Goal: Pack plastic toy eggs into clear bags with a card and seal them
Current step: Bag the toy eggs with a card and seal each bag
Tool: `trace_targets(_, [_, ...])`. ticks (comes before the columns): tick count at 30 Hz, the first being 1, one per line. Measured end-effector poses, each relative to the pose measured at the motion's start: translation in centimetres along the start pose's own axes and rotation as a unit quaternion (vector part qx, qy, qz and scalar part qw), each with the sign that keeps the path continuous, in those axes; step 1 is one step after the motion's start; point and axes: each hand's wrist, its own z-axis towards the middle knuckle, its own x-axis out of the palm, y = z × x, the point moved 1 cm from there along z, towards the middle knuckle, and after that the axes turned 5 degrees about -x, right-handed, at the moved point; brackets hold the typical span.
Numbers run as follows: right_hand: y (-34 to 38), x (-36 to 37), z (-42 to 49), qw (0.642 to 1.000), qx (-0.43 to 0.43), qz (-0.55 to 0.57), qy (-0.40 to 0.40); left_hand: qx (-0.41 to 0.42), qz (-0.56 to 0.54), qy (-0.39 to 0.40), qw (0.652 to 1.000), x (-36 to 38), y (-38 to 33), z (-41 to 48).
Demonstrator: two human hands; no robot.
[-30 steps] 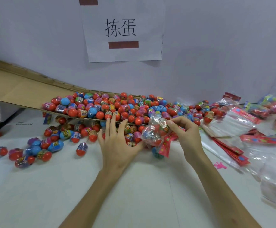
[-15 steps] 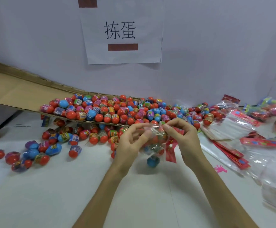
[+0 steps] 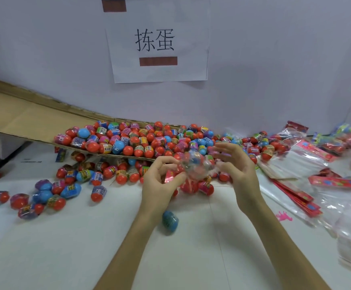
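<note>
Centre frame, the clear plastic bag of toy eggs (image 3: 193, 164) hangs crosswise between the hands, left hand (image 3: 160, 185) pinching its left end by the red card (image 3: 169, 177), right hand (image 3: 238, 172) half-open, apparently pinching the blurred right end.

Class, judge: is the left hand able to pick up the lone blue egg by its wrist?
Probably not yet: the left hand is busy gripping the bag, though the blue egg lies unobstructed.
</note>
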Motion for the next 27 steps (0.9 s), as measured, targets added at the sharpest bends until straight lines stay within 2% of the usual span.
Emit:
trace_targets(5, [0.3, 1.0, -0.4, 0.994, -0.053, -0.081, 0.045, 0.042, 0.065, 0.01, 0.997, 0.4, 0.1, -0.3])
trace_targets(9, [0.3, 0.8, -0.4, 0.995, -0.054, -0.078, 0.019, 0.027, 0.021, -0.012, 0.999, 0.1, 0.1, 0.0])
trace_targets(16, [0.3, 0.8, -0.3, 0.992, -0.065, -0.094, -0.047, 0.016, 0.038, -0.046, 0.998, 0.1, 0.3, 0.2])
trace_targets(22, [-0.4, 1.2, -0.5, 0.992, -0.048, -0.109, -0.048, -0.007, 0.02, -0.026, 0.999, 0.4, 0.2, 0.1])
trace_targets(27, [-0.9, 1.6, -0.4, 0.996, -0.004, -0.068, -0.049, -0.027, -0.01, -0.022, 0.999, 0.5, 0.0, 0.2])
